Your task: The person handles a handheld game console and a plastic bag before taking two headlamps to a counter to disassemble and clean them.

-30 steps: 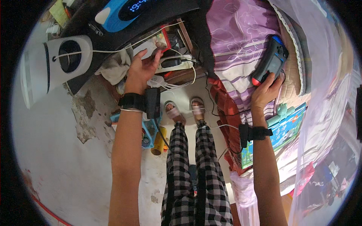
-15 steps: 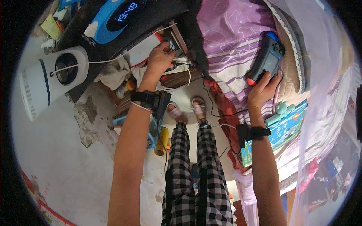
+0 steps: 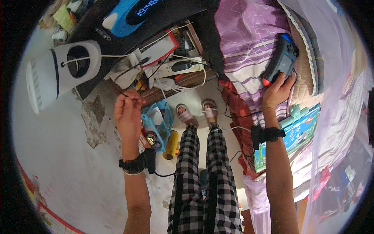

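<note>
My right hand (image 3: 278,91) grips the lower end of a handheld game console (image 3: 281,58), dark with a blue top end and a red bottom end, over the bed. A dark cable hangs at its lower right side. My left hand (image 3: 128,111) is off to the left, thumb and fingers pinched on what looks like a thin black cable (image 3: 124,94); its end is hidden. Beyond that hand, an open drawer (image 3: 156,94) contains a white power strip (image 3: 167,69) with a black plug (image 3: 182,66) in it, white cords and a white adapter (image 3: 164,84).
A white cylindrical appliance (image 3: 62,72) and a blue digital clock (image 3: 132,17) are on the black surface at the upper left. Below the drawer are a blue basket (image 3: 165,117) and a yellow tube (image 3: 170,145). A picture book (image 3: 298,134) lies on the bed, beside sheer netting (image 3: 331,97).
My left hand has pulled back from the drawer, toward me and to the left, uncovering the power strip. My right hand keeps its grip on the console. The view has shifted slightly.
</note>
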Tool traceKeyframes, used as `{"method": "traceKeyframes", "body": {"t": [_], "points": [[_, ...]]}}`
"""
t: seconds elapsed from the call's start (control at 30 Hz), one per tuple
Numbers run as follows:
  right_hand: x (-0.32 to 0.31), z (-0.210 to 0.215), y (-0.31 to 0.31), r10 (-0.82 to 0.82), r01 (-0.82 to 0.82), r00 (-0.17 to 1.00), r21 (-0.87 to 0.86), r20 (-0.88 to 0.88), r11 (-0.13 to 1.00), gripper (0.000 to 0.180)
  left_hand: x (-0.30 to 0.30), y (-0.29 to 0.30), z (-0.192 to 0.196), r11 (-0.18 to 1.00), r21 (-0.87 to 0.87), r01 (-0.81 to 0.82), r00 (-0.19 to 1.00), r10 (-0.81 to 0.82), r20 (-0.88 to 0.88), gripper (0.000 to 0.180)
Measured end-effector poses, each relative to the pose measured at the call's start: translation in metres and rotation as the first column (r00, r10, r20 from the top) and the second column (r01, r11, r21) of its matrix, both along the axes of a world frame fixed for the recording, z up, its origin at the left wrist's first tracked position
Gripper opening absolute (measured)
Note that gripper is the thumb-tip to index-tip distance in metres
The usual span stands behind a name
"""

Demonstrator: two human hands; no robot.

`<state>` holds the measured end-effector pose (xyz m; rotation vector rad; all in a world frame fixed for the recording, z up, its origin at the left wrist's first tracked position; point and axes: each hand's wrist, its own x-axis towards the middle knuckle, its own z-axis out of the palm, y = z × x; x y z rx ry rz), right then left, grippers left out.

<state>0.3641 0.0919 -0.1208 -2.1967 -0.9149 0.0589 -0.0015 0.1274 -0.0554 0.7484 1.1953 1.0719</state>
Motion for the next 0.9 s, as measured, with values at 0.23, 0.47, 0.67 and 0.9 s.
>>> {"method": "traceKeyframes", "body": {"t": [0.23, 0.47, 0.67, 0.9], "points": [[0.0, 0.004, 0.004, 0.062, -0.067, 0.997, 0.101, 0.046, 0.993, 0.037, -0.014, -0.021, 0.046, 0.991, 0.131, -0.024, 0.995, 0.011, 0.094, 0.009], [-0.006, 0.052, -0.027, 0.06, -0.063, 0.997, -0.061, -0.054, 0.996, 0.031, -0.011, -0.053, 0.073, 0.996, 0.043, 0.083, 0.996, -0.085, 0.033, 0.011], [-0.117, 0.126, -0.061, 0.045, -0.427, 0.442, -0.166, -0.896, 0.889, 0.026, 0.0, -0.083, 0.066, 0.964, 0.031, 0.264, 0.962, -0.266, 0.065, 0.011], [-0.186, 0.156, -0.033, 0.194, -0.293, -0.261, 0.269, -0.946, 0.918, 0.029, -0.002, -0.104, 0.073, 0.907, 0.003, 0.421, 0.893, -0.414, -0.18, 0.01]]}}
